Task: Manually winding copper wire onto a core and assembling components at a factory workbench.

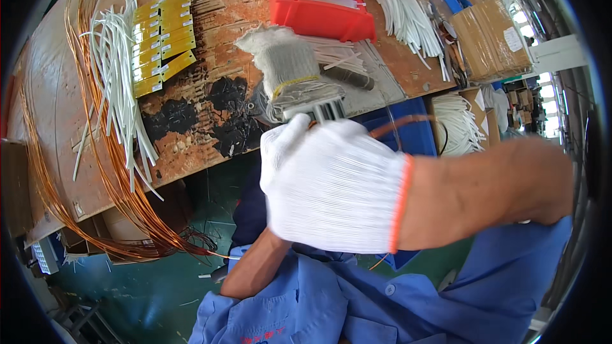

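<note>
My right hand (338,185), in a white knit glove with an orange cuff, is closed in front of my body, its fingers curled away from view. What it grips is hidden. Its far side meets a grey metal block (328,109) at the table edge. Behind that block stands a bundle wrapped in whitish cloth (290,64) with a yellow band. A reddish-brown strip (405,121) curves out to the right from behind the glove. My left forearm (258,264) rises from below and passes behind the right hand, which covers most or all of my left hand.
On the worn wooden table (217,32) lie white tubes (118,83), yellow film pieces (162,41) and long copper wires (102,153) hanging over the edge. Red bins (319,16) stand at the back. More white tubes (408,16) and a cardboard box (491,38) are at right.
</note>
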A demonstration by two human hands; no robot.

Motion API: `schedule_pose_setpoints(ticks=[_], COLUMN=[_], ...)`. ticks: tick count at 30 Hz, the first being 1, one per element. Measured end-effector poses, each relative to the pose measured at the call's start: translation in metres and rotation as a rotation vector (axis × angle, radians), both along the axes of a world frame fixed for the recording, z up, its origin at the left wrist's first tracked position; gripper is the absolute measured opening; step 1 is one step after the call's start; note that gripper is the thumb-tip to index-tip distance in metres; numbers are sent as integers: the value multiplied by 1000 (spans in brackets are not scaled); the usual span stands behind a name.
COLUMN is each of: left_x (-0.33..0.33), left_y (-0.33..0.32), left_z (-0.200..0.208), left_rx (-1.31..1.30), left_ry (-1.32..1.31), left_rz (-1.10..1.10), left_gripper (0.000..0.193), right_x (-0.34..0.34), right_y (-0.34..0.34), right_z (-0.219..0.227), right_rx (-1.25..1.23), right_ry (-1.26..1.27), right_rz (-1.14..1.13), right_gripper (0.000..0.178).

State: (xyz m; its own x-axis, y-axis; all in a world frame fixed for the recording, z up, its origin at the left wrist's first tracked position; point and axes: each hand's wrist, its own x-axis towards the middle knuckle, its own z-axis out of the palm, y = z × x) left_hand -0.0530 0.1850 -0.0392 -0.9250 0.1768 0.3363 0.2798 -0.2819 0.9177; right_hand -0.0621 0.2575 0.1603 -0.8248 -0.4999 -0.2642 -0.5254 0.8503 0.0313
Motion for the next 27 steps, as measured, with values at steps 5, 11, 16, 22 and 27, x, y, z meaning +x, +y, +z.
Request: schedule_pose_setpoints(ticks=[5,11,16,22,27], left_x=[11,-12,-20,-20,-25], left_y=[-7,0,-11,6,-12], left_z=[-6,-14,8,9,-1], left_rx=[-165,-87,-315,-207,-239], left_ry=[-6,166,289,311,202], left_rz=[114,118,41,124,81], left_gripper=[78,84,52,52,46], right_x=[-115,-77,21,108,29], right_y=[8,131,136,61,0], right_z=[14,-49,-56,-38,-12], right_rx=[168,-569,-587,38,-91], right_ry=[-458,-99,109,161,19], right_rz=[71,42,-389,-268,-13], right_gripper=[25,19,12,13,15])
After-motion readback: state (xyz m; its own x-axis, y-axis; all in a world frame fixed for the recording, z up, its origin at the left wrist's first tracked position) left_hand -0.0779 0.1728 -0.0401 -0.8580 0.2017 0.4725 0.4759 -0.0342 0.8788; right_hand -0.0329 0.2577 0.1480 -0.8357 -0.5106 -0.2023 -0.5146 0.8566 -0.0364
